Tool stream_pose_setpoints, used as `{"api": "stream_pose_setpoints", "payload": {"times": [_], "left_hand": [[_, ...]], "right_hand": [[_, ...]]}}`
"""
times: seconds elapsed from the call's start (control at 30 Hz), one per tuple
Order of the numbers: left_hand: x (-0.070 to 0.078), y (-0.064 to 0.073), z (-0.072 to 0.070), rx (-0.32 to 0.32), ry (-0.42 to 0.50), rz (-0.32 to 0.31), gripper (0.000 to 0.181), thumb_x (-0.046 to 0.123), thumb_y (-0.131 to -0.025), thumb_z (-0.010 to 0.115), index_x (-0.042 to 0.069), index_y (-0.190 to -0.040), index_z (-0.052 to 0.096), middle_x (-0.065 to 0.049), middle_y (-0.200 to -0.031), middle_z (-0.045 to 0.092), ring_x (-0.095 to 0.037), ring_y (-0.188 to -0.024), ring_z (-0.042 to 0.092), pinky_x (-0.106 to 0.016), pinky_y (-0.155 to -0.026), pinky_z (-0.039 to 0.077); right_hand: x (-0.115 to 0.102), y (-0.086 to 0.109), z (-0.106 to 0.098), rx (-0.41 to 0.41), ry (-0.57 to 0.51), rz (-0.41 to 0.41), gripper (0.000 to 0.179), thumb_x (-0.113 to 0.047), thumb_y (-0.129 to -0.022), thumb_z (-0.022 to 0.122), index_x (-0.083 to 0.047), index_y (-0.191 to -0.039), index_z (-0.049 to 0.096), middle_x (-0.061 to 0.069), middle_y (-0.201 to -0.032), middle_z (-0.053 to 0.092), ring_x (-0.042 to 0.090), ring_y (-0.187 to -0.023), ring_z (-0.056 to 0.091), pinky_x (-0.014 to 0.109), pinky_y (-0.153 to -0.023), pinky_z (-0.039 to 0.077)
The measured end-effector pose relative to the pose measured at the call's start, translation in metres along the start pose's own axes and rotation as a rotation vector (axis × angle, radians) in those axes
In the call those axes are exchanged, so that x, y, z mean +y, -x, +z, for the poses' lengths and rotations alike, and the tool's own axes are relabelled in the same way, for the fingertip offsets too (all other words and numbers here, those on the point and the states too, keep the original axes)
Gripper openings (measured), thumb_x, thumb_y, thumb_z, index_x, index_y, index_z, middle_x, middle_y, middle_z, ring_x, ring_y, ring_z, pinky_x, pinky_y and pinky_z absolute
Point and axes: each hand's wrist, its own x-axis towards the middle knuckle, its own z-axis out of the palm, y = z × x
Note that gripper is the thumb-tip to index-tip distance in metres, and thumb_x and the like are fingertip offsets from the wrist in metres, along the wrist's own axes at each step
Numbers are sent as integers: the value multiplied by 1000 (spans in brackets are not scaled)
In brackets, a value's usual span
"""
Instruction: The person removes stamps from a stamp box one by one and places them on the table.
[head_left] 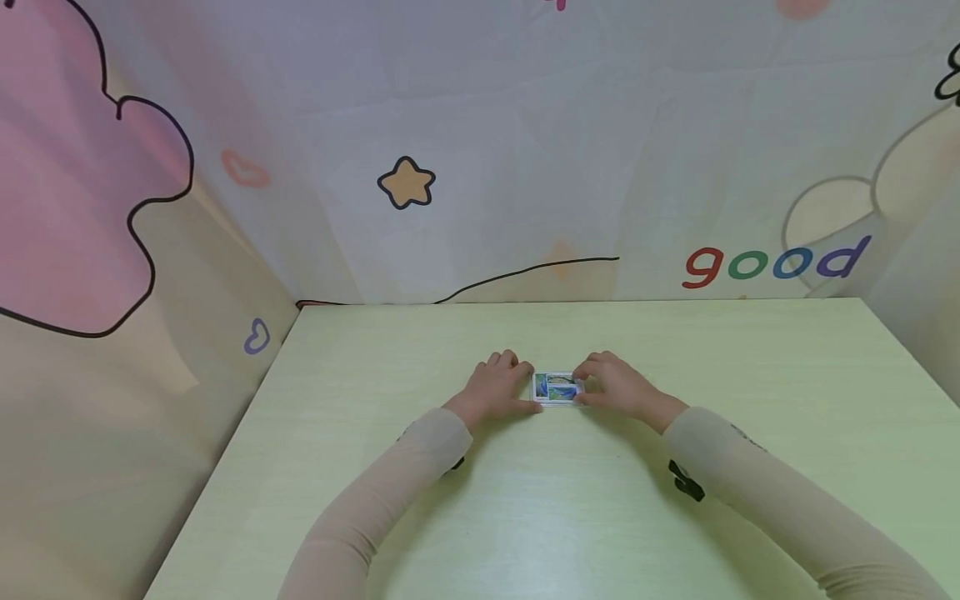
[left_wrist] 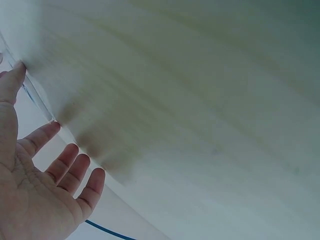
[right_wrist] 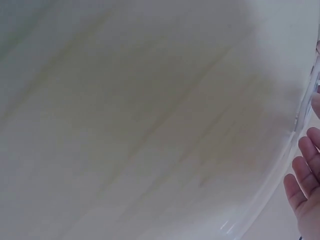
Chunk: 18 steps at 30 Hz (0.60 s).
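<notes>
A small flat picture card [head_left: 558, 390] with blue and green panels and a pale, clear-looking rim lies on the light table in the head view. At its left end, my left hand [head_left: 497, 388] holds it by the corners, thumb at the near edge and index finger at the far edge. My right hand [head_left: 618, 387] pinches the opposite end between thumb and fingertips, covering part of that side. From the left wrist, the other fingers [left_wrist: 74, 172] are spread beside the thin edge of the card [left_wrist: 37, 97]. Only part of the right hand [right_wrist: 307, 175] enters the right wrist view.
The pale wooden table [head_left: 480, 517] runs back to a printed cloth backdrop [head_left: 510, 183] with a star and the word "good". Cloth also hangs along the left and right sides. Both forearms, in light sleeves [head_left: 405, 467], reach in from the near edge.
</notes>
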Motion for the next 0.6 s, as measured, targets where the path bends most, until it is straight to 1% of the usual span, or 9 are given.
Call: {"api": "stream_pose_setpoints", "payload": {"times": [0.1,0.33,0.6], "left_hand": [[0,0,0,-5,2,-2,66,58,-84,62,20,-136,48,-5,-128,46,-22,-113,43,-39,-93,40],[1,2,-3,-3,8,5,66,57,-84,62,20,-136,48,-6,-128,46,-22,-111,43,-38,-92,40],[3,4,-5,-7,10,1,66,57,-84,62,20,-137,47,-6,-129,46,-22,-110,43,-38,-92,40]], "right_hand": [[0,0,-1,-10,0,9,31,-18,-81,74,0,-106,67,13,-104,64,29,-98,54,47,-89,45],[2,-1,0,-6,-4,-23,27,-13,-81,73,1,-103,68,11,-99,64,28,-94,54,46,-86,45],[1,-4,0,-33,-19,0,24,-11,-81,72,1,-102,68,12,-100,64,28,-95,54,47,-88,44]]}}
